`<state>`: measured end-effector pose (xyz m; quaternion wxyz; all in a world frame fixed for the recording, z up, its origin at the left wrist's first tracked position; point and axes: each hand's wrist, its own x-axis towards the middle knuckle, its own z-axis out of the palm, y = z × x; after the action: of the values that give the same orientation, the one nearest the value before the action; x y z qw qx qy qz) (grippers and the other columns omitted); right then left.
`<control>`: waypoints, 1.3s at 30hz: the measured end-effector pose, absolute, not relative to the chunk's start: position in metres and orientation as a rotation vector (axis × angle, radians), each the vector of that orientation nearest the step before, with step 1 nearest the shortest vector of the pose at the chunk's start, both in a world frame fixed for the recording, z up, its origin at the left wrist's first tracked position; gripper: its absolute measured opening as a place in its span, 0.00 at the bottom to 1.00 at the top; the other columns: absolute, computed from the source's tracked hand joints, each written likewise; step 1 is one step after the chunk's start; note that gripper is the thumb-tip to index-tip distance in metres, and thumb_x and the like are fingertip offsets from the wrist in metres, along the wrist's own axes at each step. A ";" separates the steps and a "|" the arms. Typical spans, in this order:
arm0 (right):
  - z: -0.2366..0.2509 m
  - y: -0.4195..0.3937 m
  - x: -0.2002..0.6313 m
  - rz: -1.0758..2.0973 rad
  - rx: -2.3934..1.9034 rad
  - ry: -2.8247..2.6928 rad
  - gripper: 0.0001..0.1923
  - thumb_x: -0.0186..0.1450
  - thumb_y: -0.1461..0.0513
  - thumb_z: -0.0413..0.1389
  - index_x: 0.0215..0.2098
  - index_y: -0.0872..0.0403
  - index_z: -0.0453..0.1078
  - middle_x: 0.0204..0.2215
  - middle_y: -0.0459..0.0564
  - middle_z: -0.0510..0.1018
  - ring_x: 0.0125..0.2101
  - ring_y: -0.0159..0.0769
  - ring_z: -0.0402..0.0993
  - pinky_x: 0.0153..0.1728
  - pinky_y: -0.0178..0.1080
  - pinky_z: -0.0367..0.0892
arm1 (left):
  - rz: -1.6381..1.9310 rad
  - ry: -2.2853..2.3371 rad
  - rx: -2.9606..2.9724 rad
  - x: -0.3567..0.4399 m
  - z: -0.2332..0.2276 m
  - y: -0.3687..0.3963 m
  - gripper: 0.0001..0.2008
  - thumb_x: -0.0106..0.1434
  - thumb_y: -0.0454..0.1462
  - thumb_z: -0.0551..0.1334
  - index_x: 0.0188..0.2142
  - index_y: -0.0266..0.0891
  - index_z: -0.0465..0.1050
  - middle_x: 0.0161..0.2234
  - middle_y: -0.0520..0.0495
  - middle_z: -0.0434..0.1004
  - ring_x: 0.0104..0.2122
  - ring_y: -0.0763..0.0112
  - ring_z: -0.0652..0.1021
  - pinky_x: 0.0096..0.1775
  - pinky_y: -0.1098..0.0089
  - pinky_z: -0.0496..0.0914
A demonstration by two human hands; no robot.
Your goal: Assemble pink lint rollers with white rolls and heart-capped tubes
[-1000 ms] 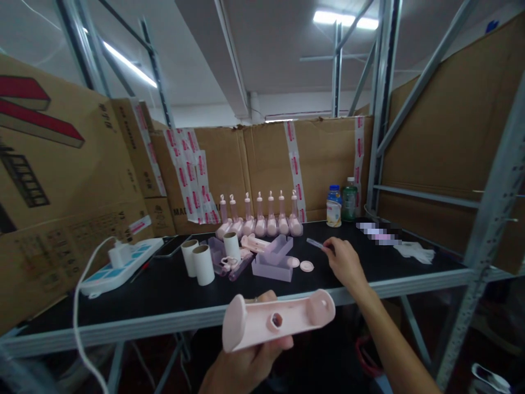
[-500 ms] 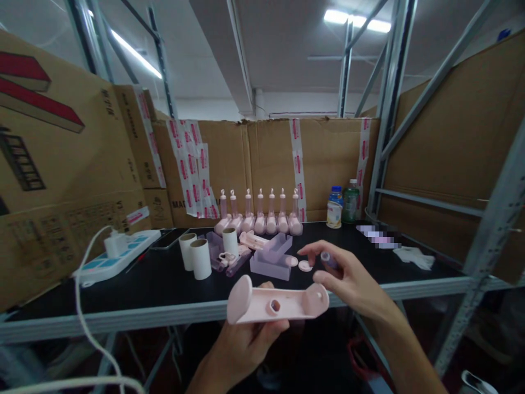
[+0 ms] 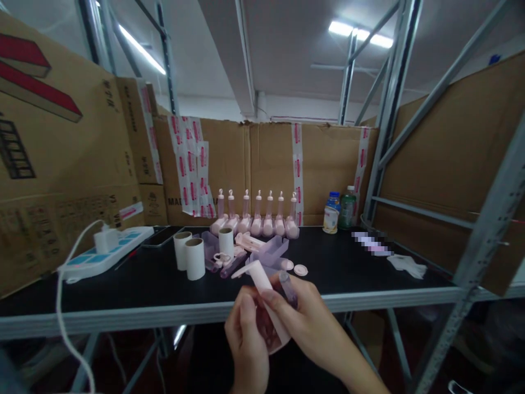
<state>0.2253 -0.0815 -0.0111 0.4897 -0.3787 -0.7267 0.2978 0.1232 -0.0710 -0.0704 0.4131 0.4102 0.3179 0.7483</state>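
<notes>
A black work surface on a steel rack, walled in with taped cardboard, serves as the bench. Nearest the viewer, in front of the bench edge, the left hand is clamped around the lower part of a pink plastic holder, now tilted end-up. The right hand closes over its side, fingers pinching a small clear purple tube against the holder. The holder appears to be light, rigid moulded plastic with a smooth finish, likely slippery; the flat body between its rounded ends offers the surest grip. The tube looks thin-walled and should be held along its length, not squeezed. On the bench behind stand white cardboard rolls, clear purple trays and two pink discs. A power strip lies to the left. Furthest back, a row of pink assembled units lines the cardboard, with two bottles beside.
</notes>
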 end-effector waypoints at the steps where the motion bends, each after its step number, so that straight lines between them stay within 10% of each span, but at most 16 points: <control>1: -0.010 -0.081 0.224 0.724 -0.908 -1.774 0.13 0.73 0.55 0.55 0.34 0.55 0.71 0.30 0.43 0.74 0.29 0.31 0.65 0.31 0.34 0.59 | 1.873 0.780 1.016 0.120 -0.070 -0.069 0.24 0.64 0.58 0.62 0.29 0.40 0.69 0.23 0.54 0.68 0.23 0.74 0.68 0.25 0.75 0.66; 14: -0.024 0.005 0.346 -0.208 -1.950 -1.572 0.13 0.70 0.51 0.58 0.48 0.48 0.72 0.45 0.53 0.79 0.42 0.47 0.79 0.35 0.39 0.62 | 1.838 0.743 1.282 0.076 -0.017 -0.043 0.14 0.67 0.48 0.65 0.44 0.42 0.76 0.39 0.48 0.77 0.25 0.77 0.70 0.21 0.77 0.64; 24: -0.028 0.077 0.313 -0.047 -1.928 -1.688 0.15 0.63 0.57 0.67 0.45 0.54 0.73 0.44 0.59 0.81 0.45 0.50 0.80 0.42 0.41 0.66 | 1.900 0.776 1.366 0.038 -0.006 -0.031 0.15 0.57 0.40 0.75 0.41 0.38 0.77 0.38 0.49 0.81 0.36 0.70 0.80 0.42 0.71 0.75; 32: -0.015 0.002 0.288 0.294 -1.239 -1.661 0.29 0.77 0.45 0.39 0.55 0.55 0.72 0.35 0.52 0.82 0.28 0.34 0.74 0.28 0.34 0.64 | 1.655 0.623 1.216 0.052 -0.006 -0.039 0.15 0.54 0.36 0.76 0.34 0.35 0.73 0.39 0.47 0.78 0.41 0.66 0.81 0.43 0.66 0.80; 39: -0.014 -0.043 0.257 0.624 -0.860 -1.548 0.16 0.71 0.51 0.57 0.36 0.55 0.71 0.22 0.41 0.69 0.23 0.29 0.63 0.25 0.33 0.56 | 1.635 0.917 1.869 0.049 -0.018 -0.029 0.09 0.63 0.40 0.69 0.40 0.39 0.74 0.39 0.45 0.78 0.43 0.58 0.80 0.50 0.51 0.76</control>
<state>0.2567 -0.0429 -0.0144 0.5909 -0.3694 -0.6651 0.2682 0.0485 -0.0288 -0.0180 0.2448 0.6846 0.3359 0.5988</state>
